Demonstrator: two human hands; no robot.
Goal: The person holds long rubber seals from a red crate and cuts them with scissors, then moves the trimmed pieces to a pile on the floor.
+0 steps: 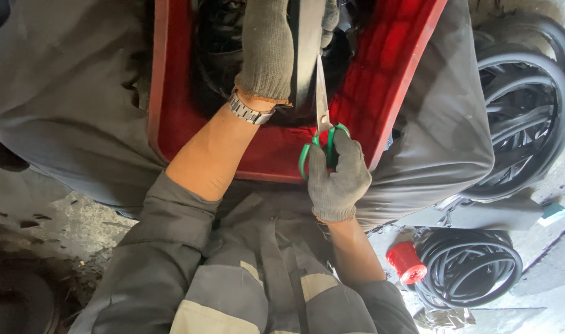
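My right hand (338, 176), in a grey knit glove, grips green-handled scissors (323, 133) whose blades point up along a black rubber strip (307, 55). My left hand (270, 46), also gloved with a metal watch at the wrist, holds that strip over a red plastic crate (381, 93) resting between my knees. More black rubber lies inside the crate.
Coils of black rubber seal (524, 105) are piled at the right. A smaller black coil (471, 269) and a red plastic cap (406, 263) lie on the concrete floor at lower right. A dark round object (16, 303) sits at lower left.
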